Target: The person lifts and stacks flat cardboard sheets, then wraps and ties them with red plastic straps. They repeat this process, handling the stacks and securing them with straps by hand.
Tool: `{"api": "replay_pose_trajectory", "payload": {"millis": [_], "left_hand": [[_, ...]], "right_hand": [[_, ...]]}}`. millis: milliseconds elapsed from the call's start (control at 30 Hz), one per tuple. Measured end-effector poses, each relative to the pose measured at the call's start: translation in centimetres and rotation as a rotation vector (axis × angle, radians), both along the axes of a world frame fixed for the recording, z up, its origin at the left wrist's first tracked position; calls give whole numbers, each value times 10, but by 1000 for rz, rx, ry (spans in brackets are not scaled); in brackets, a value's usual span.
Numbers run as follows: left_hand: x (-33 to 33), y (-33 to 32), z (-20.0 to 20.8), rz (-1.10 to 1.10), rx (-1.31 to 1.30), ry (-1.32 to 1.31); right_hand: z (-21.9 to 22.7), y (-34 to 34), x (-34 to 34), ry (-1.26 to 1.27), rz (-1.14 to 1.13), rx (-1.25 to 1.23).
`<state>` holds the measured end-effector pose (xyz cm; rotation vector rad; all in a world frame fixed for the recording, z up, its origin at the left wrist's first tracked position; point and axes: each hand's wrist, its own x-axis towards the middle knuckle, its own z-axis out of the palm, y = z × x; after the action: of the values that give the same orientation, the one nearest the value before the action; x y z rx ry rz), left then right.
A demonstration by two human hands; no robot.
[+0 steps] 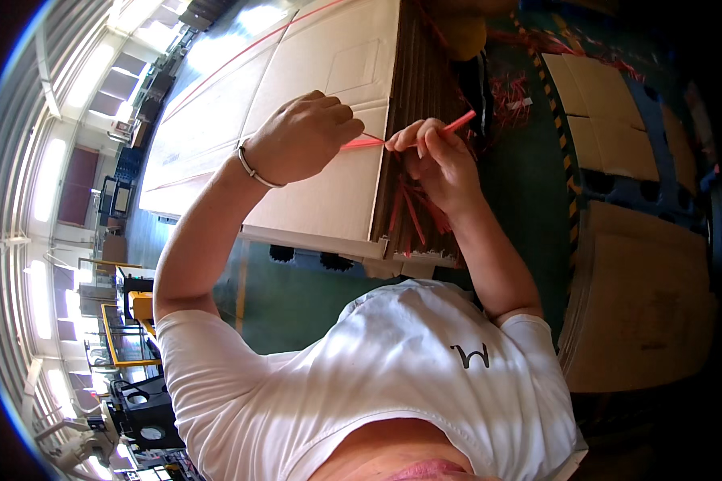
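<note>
A tall stack of flat cardboard sheets (305,204) stands in front of me. My left hand (301,138) is over its top sheet, with fingers curled closed around a red plastic strap (364,143). The strap runs to the stack's right edge, where my right hand (437,159) pinches it between thumb and fingers. A short red end sticks out beyond the right hand. Below that hand, several loose red strap ends (413,212) hang beside the stack's side. The left fingertips are partly hidden behind the hand.
Another red strap (253,46) crosses the stack's far part. At right are more cardboard stacks (642,297), a blue pallet (606,186) and a yellow-black floor line (573,212). Red strap scraps (512,100) lie on the green floor. A yellow frame (112,341) stands at left.
</note>
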<state>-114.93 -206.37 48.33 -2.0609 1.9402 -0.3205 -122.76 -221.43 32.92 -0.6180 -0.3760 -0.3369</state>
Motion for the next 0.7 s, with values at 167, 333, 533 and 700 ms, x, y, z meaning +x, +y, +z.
{"api": "replay_pose_trajectory", "payload": {"millis": [167,333,533,700], "left_hand": [[-2,-1,3,-153,38,-64],[12,11,-3,-178,10,-47],[-11,-9,9,-303,-115,-358],[-37,-54,10,-512,-133,-360]], "right_hand": [[7,2,8,-38,121,44],[-13,1,-2,-91,94,22],[2,-7,2,64,104,-160],[18,6,-6,128,-182,-348]]}}
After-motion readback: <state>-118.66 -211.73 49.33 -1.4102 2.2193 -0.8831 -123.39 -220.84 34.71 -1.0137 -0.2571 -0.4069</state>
